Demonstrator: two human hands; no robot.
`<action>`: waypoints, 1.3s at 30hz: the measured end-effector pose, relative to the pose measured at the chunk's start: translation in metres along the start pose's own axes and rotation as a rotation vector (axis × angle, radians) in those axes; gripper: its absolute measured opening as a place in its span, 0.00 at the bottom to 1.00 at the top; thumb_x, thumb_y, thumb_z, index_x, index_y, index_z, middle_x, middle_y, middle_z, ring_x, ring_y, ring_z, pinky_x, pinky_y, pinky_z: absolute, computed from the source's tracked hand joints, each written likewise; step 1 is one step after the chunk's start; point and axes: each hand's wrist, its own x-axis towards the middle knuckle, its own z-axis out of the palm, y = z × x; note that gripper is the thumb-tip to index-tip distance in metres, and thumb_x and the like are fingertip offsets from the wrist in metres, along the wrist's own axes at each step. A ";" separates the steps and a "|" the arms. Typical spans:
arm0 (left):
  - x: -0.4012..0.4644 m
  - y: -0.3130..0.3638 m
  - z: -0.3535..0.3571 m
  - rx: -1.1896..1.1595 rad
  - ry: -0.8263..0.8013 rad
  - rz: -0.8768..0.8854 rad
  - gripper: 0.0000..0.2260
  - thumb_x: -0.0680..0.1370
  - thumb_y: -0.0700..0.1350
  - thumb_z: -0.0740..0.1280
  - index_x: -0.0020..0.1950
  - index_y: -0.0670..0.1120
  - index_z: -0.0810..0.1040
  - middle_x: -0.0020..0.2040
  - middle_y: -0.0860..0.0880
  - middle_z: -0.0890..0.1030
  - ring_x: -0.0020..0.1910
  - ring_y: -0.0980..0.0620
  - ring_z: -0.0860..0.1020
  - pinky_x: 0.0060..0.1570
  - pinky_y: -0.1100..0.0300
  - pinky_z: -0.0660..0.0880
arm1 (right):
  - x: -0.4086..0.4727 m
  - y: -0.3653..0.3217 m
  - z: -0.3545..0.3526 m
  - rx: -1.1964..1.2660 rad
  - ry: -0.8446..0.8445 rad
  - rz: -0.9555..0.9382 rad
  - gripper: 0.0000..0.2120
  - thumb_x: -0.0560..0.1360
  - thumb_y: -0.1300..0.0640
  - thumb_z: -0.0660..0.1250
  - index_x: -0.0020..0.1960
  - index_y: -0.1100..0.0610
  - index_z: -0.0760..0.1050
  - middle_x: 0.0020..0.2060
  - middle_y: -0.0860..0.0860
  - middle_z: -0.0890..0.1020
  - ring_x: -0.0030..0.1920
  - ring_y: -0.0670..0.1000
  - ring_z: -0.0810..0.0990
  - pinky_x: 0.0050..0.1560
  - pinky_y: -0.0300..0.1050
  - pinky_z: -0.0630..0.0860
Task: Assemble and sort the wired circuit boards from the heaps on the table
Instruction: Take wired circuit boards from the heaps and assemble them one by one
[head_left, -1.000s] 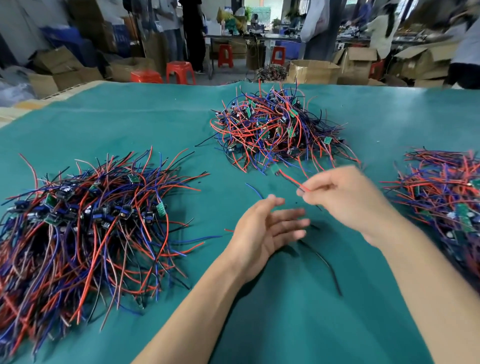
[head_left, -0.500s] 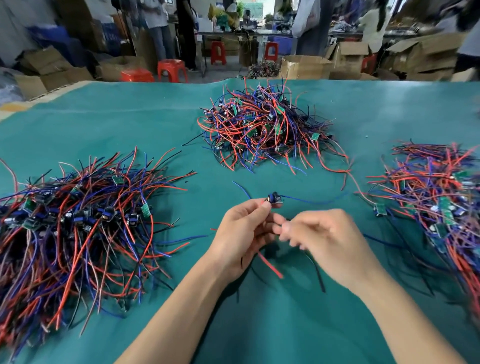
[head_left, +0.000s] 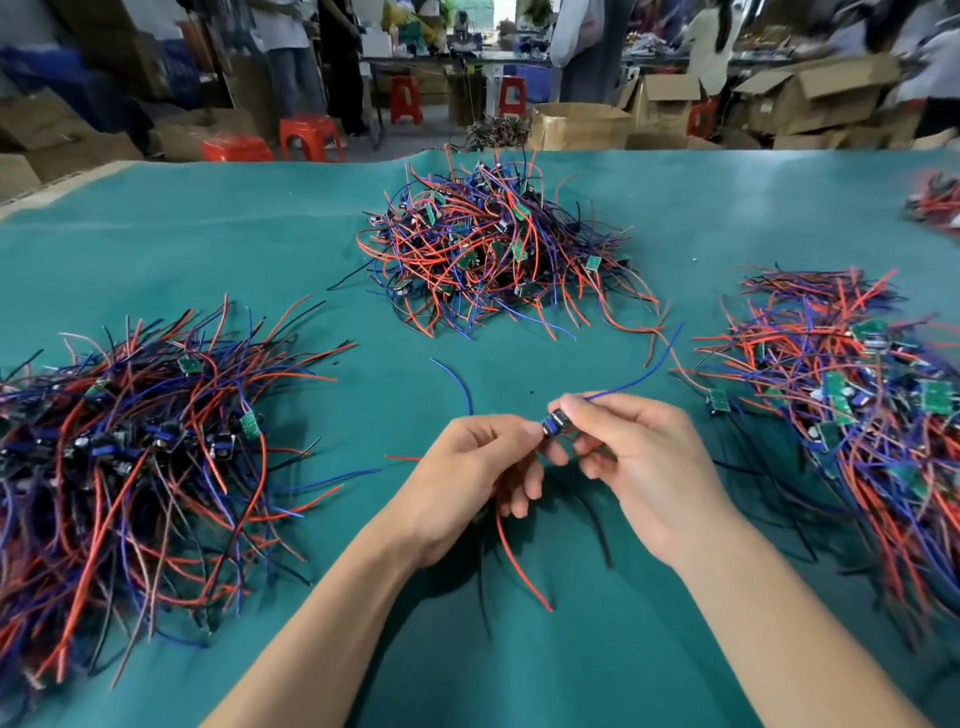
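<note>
Above the middle of the green table (head_left: 571, 649), both my hands pinch one small wired circuit board (head_left: 554, 422) between them. My left hand (head_left: 475, 470) holds its left end, and a red wire (head_left: 519, 564) hangs down from that hand. My right hand (head_left: 639, 457) grips the right end, where a blue wire (head_left: 636, 376) runs up to the right. Three heaps of wired boards with red, blue and black leads lie around: one at the left (head_left: 135, 457), one at the far centre (head_left: 493, 254), one at the right (head_left: 857, 415).
A loose blue wire (head_left: 457, 382) lies just beyond my hands. A fourth small bundle (head_left: 935, 202) sits at the far right edge. Beyond the table stand cardboard boxes (head_left: 576, 124), red stools (head_left: 309, 136) and several people.
My right hand pulled a wired board from near the centre heap toward me. My left hand rose off the table and joined it. Now both hands pinch the board, lifted slightly higher.
</note>
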 end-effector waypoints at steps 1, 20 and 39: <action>0.000 0.000 -0.001 0.018 -0.017 -0.004 0.15 0.82 0.50 0.62 0.45 0.42 0.83 0.30 0.47 0.76 0.25 0.53 0.71 0.28 0.65 0.68 | 0.001 0.001 -0.001 -0.017 0.021 -0.013 0.04 0.75 0.62 0.73 0.42 0.61 0.85 0.36 0.53 0.83 0.33 0.47 0.74 0.30 0.38 0.67; -0.001 0.002 0.003 -0.039 0.080 0.040 0.13 0.85 0.44 0.59 0.46 0.42 0.80 0.34 0.46 0.78 0.29 0.53 0.75 0.31 0.65 0.70 | -0.001 0.008 0.006 -0.140 -0.061 -0.132 0.10 0.76 0.50 0.74 0.44 0.57 0.83 0.34 0.56 0.80 0.32 0.53 0.78 0.31 0.41 0.70; -0.008 0.013 0.006 0.126 -0.115 -0.041 0.13 0.82 0.37 0.57 0.46 0.40 0.81 0.32 0.48 0.80 0.28 0.53 0.78 0.30 0.63 0.71 | -0.007 -0.042 -0.033 0.235 0.356 -0.365 0.07 0.79 0.63 0.69 0.43 0.54 0.78 0.40 0.54 0.85 0.37 0.49 0.81 0.39 0.36 0.76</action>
